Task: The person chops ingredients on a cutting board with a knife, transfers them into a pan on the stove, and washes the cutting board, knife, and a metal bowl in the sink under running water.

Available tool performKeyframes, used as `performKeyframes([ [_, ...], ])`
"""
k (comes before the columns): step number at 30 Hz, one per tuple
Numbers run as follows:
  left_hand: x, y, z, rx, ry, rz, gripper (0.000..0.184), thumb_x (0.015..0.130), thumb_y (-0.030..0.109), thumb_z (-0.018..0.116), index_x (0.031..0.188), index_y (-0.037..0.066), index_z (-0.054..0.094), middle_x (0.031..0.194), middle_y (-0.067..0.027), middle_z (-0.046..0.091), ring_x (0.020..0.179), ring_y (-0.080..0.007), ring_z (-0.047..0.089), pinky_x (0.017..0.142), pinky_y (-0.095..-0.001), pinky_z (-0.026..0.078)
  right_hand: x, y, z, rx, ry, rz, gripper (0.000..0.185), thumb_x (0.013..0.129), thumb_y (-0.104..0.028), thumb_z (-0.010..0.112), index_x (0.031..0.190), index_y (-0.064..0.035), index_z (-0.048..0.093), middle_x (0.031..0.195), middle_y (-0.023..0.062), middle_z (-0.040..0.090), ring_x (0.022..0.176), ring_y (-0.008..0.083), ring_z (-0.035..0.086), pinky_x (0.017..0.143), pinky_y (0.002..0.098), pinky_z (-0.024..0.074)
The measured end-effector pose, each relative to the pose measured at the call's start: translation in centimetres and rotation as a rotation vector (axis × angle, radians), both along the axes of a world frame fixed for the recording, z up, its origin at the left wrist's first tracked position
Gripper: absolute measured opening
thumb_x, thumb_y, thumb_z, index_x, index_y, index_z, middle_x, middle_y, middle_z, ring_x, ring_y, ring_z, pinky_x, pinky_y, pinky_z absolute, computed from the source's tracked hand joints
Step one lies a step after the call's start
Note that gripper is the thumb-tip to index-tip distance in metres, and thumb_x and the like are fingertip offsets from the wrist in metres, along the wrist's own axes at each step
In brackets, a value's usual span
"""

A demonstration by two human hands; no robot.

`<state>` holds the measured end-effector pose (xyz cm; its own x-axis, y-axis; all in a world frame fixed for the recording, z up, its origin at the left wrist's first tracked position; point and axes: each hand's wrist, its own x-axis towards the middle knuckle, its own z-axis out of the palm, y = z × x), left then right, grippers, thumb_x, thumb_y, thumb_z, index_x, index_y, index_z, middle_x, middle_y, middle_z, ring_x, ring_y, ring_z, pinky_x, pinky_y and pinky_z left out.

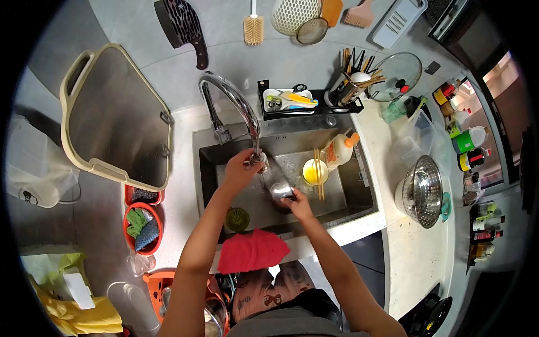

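Observation:
My left hand [240, 167] is closed around the spray head [260, 162] of the chrome faucet [236, 90], above the sink [203, 180]. My right hand [298, 205] grips a shiny metal bowl [280, 190] by its edge, low in the basin and below the spray head; the bowl's outline is partly blurred. To the right of it stands a cup with yellow inside [310, 174], a pair of chopsticks [320, 182] lying across its top. Behind the cup is a white bottle with an orange cap [340, 151]. A round green scrubber [237, 219] rests at the basin's near left.
A red cloth [252, 251] drapes over the sink's front edge. Behind the sink sits a black rack [306, 109] with utensils. On the right counter stand a metal colander [422, 192] and a glass lid [401, 70]. A cutting board [115, 112] leans at left, near a red basket [159, 233].

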<state>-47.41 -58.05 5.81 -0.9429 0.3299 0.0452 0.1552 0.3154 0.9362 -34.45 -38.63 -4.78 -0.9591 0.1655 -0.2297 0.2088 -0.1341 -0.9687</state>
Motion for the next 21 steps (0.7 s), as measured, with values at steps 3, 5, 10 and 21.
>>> performKeyframes([
  [3,-1.0,-0.7,-1.3,0.331,-0.048,0.120,0.026,0.083,0.016,0.061,0.108,0.008,0.061,0.089,-0.0067,0.064,0.075,-0.0140,0.059,0.067,-0.0264,0.046,0.1,2.2,0.0,-0.252,-0.308,-0.323,0.016,0.081,-0.007,0.061,0.097,-0.0057,0.058,0.086,0.0019,0.061,0.082,0.0143,0.057,0.075,0.0284,0.0452],
  [5,-2.1,-1.4,-2.3,0.092,0.134,0.330,0.024,0.084,0.016,0.060,0.107,0.009,0.061,0.087,-0.0071,0.063,0.073,-0.0173,0.059,0.065,-0.0283,0.046,0.3,3.1,1.8,-0.490,-0.315,-0.424,0.011,0.083,-0.010,0.058,0.094,-0.0062,0.058,0.085,0.0042,0.061,0.085,0.0185,0.058,0.077,0.0325,0.0459],
  [10,-5.4,-1.7,-1.6,-0.583,0.509,0.339,0.021,0.083,0.023,0.058,0.100,0.013,0.064,0.081,-0.0073,0.063,0.072,-0.0267,0.060,0.061,-0.0352,0.047,2.0,6.2,0.5,-0.964,-0.345,-0.468,0.013,0.086,-0.017,0.053,0.090,-0.0059,0.057,0.086,0.0085,0.062,0.084,0.0258,0.059,0.081,0.0422,0.0458],
  [21,-5.8,-1.3,-1.7,-0.368,0.638,0.669,0.023,0.087,0.023,0.052,0.103,0.011,0.062,0.082,-0.0072,0.063,0.072,-0.0278,0.061,0.061,-0.0358,0.048,4.7,6.5,4.0,-1.032,-0.424,-0.749,0.020,0.084,-0.025,0.044,0.074,-0.0091,0.050,0.069,0.0066,0.050,0.061,0.0239,0.048,0.057,0.0384,0.0404],
])
